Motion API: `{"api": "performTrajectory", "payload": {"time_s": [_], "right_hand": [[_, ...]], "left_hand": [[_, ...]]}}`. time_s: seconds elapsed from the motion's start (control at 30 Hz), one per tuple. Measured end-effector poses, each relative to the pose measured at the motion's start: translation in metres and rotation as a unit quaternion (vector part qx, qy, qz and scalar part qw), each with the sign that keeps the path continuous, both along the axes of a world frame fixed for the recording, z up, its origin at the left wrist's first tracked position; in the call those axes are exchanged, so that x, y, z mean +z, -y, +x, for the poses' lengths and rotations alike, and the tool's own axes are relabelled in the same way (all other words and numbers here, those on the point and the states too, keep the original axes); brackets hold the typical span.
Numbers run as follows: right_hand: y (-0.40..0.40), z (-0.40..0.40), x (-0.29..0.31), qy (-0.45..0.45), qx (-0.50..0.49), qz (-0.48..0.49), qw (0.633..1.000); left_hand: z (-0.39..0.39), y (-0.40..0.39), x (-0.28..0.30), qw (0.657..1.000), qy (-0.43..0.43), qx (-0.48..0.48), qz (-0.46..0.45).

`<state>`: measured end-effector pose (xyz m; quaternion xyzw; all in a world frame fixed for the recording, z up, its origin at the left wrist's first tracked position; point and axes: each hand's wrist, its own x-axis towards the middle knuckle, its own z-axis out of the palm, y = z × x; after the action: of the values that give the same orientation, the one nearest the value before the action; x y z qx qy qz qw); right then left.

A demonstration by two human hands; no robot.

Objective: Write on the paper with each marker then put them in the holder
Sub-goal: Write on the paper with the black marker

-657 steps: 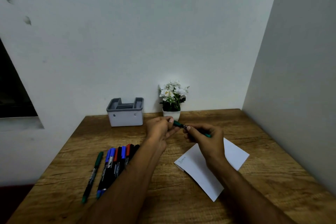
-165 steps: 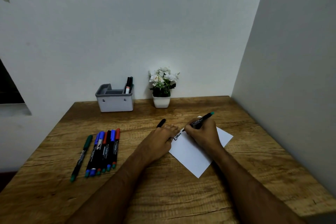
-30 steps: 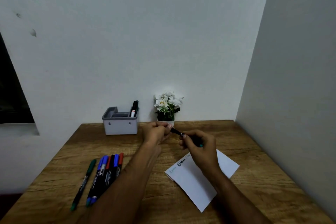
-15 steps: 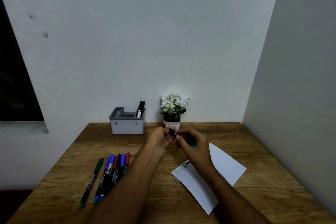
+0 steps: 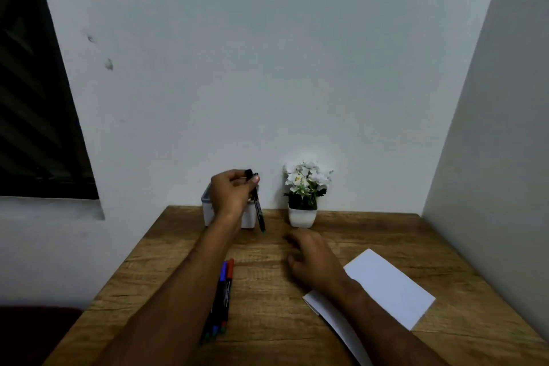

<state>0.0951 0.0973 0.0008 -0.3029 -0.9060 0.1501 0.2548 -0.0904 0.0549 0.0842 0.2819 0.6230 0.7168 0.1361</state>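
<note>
One marker (image 5: 258,204) is pinched in the left hand (image 5: 230,193) over the holder (image 5: 208,211), right hand (image 5: 310,261) loose and holding nothing, while several markers (image 5: 222,297), perhaps five, wait unused.

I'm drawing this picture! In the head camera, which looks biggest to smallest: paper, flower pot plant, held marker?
1. paper
2. flower pot plant
3. held marker in the left hand

The paper lies nearer the camera, so it may look bigger.

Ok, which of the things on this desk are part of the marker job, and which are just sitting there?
Part of the job:
- marker pinched in the left hand, hanging by the holder
- markers lying on the table, partly behind the left arm
- paper under the right forearm
- right hand, holding nothing

Just sitting there:
- potted flowers at the wall
</note>
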Motion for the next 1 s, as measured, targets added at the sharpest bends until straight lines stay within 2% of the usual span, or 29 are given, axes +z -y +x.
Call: {"api": "performTrajectory", "payload": {"time_s": [0.1, 0.4, 0.6, 0.77, 1.0], "right_hand": [[0.001, -0.015, 0.001, 0.012, 0.010, 0.023, 1.000], [-0.011, -0.041, -0.002, -0.009, 0.025, 0.044, 0.999], [-0.016, -0.049, -0.007, -0.005, 0.034, 0.054, 0.998], [-0.021, -0.054, -0.008, -0.004, 0.035, 0.053, 0.998], [-0.020, -0.059, -0.011, 0.021, 0.026, 0.038, 0.999]], "left_hand": [[-0.020, -0.010, 0.013, 0.998, -0.048, 0.030, -0.004], [-0.050, -0.051, 0.035, 0.993, -0.108, 0.045, -0.013], [-0.051, -0.066, 0.025, 0.986, -0.154, 0.045, -0.034], [-0.054, -0.074, 0.024, 0.987, -0.151, 0.043, -0.038], [-0.052, -0.072, -0.007, 0.982, -0.164, 0.036, -0.093]]}}
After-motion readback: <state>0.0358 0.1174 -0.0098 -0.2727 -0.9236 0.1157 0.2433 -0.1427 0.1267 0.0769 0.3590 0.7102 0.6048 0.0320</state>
